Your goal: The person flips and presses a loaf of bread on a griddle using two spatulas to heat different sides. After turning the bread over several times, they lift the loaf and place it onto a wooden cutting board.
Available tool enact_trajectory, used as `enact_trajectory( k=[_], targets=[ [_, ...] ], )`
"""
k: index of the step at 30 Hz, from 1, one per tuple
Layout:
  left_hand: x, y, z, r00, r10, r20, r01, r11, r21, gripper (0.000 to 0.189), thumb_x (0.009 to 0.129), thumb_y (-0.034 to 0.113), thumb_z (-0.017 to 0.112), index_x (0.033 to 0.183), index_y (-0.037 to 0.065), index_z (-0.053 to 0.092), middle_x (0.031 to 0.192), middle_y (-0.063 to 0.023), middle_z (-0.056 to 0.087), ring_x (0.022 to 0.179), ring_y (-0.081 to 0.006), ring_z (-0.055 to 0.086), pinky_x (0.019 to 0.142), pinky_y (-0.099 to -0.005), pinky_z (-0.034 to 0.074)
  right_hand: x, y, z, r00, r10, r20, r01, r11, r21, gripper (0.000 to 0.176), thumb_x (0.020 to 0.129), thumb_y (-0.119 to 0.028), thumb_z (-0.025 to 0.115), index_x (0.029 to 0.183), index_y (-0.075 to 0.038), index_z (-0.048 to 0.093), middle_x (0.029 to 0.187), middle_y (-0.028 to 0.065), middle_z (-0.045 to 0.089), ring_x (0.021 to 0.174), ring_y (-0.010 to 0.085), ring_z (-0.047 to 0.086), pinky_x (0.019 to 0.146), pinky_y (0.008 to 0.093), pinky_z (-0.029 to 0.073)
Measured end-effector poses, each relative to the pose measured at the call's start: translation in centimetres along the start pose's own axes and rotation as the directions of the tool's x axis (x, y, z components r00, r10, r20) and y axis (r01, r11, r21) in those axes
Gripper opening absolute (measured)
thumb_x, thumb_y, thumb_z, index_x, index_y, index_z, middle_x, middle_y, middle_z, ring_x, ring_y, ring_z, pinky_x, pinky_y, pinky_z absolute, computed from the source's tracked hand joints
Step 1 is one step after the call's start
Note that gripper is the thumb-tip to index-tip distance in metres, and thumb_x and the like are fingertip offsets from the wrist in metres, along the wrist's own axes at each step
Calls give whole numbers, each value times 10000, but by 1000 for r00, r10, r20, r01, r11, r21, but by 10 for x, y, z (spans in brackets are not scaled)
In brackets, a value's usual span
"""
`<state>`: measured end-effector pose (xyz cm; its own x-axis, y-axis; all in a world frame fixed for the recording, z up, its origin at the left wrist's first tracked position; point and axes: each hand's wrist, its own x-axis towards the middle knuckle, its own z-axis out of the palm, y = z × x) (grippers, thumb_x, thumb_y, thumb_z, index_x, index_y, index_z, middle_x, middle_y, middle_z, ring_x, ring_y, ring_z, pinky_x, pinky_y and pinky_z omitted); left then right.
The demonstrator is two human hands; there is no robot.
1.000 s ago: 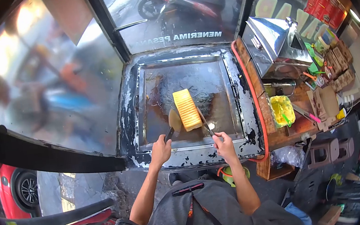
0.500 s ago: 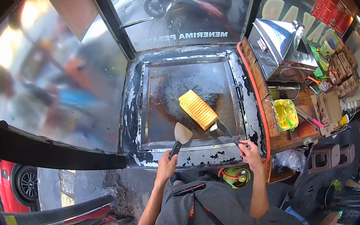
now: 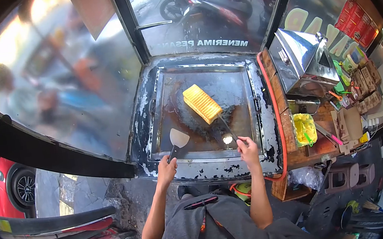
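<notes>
My left hand [image 3: 166,170] is closed around the dark handle of a broad-bladed spatula [image 3: 179,138], whose pale blade hangs over the front left of the griddle [image 3: 166,104]. In my right hand [image 3: 248,150] is the handle of a second, narrower tool, a long thin blade [image 3: 226,125] that points forward and left. Its tip meets the lower right end of a block of toasted bread [image 3: 202,104], golden with browned ridges. The underside of the bread and the blade's tip are hidden. A small shiny spot [image 3: 227,140] shows on the griddle beside the narrow blade.
An orange hose [image 3: 271,105] runs along the griddle's right edge. On the wooden counter stand a steel box [image 3: 306,60], a yellow tub of spread [image 3: 304,129] and several cartons [image 3: 367,79]. Glass panes enclose the front and left. Below sits a green gas cylinder [image 3: 243,190].
The bread has moved forward and slightly left on the griddle, with the right-hand tool following it. My left hand and its spatula have shifted left.
</notes>
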<state>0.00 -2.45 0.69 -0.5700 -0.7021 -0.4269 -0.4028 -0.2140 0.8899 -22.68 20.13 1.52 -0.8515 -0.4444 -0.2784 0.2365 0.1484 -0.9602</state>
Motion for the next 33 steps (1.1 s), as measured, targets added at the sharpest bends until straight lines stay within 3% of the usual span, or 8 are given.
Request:
enact_trajectory(
  k=[8, 11, 14, 16, 21, 25, 28, 33],
  targets=[
    [91, 26, 8, 995, -36, 94, 43, 996, -73, 153, 887, 165, 563, 843, 22, 530, 616, -22, 507, 423, -102, 446, 365, -243, 320, 58, -1, -2, 987, -94, -130, 81, 991, -102, 272, 879, -251, 626, 1012, -14, 632, 615, 1, 560, 530, 65, 502, 456, 243, 378],
    [144, 40, 10, 980, 178, 85, -195, 932, 307, 192, 828, 173, 577, 893, -7, 571, 650, -89, 578, 519, -179, 552, 463, -323, 423, 47, 1, 0, 997, 8, 80, 11, 972, -234, 263, 846, -255, 657, 985, -32, 653, 605, 34, 601, 537, 79, 539, 470, 263, 403],
    [173, 65, 1, 846, 487, 216, -497, 575, 650, 293, 781, 201, 578, 965, -26, 603, 721, -174, 632, 705, -291, 644, 655, -395, 488, 25, 11, -16, 976, -108, 191, 176, 903, -391, 300, 804, -247, 696, 1030, -53, 653, 686, 90, 656, 611, 153, 617, 559, 299, 461],
    [159, 112, -5, 910, 208, 360, -409, 601, 687, 397, 772, 220, 576, 1095, -10, 600, 890, -250, 650, 875, -405, 629, 778, -431, 491, 6, 7, -22, 968, -216, 132, 252, 783, -568, 357, 754, -162, 723, 1088, -72, 633, 789, 110, 676, 714, 185, 642, 654, 316, 493],
    [163, 106, 4, 770, 349, 534, -637, 465, 615, 303, 784, 205, 573, 997, -10, 600, 677, -130, 603, 636, -236, 607, 609, -356, 473, -4, 19, -31, 983, -182, 17, 146, 724, -675, 397, 709, -178, 722, 1091, -105, 640, 954, 162, 676, 896, 334, 647, 780, 405, 498],
    [141, 111, 26, 755, 187, 629, -615, 534, 580, 255, 832, 158, 574, 1020, -15, 577, 647, -57, 557, 571, -140, 541, 520, -306, 430, 3, 40, -2, 958, -287, 7, 218, 711, -668, 370, 746, -155, 693, 1102, -79, 627, 957, 175, 658, 902, 357, 628, 787, 427, 488],
    [140, 120, 25, 831, -24, 556, -368, 725, 582, 297, 815, 189, 570, 1029, -14, 603, 713, -100, 621, 638, -209, 605, 592, -347, 464, -16, 12, 24, 923, -384, 0, 275, 662, -697, 362, 760, -132, 682, 1102, -37, 615, 903, 177, 639, 854, 355, 628, 752, 424, 495],
    [166, 132, -5, 823, 153, 547, -537, 526, 660, 275, 811, 174, 579, 1012, -13, 594, 633, -21, 535, 518, -107, 501, 470, -282, 397, -53, -20, 18, 909, -415, 35, 330, 666, -669, 360, 762, -98, 673, 1106, -27, 596, 864, 171, 629, 842, 349, 627, 734, 423, 494]
  ],
)
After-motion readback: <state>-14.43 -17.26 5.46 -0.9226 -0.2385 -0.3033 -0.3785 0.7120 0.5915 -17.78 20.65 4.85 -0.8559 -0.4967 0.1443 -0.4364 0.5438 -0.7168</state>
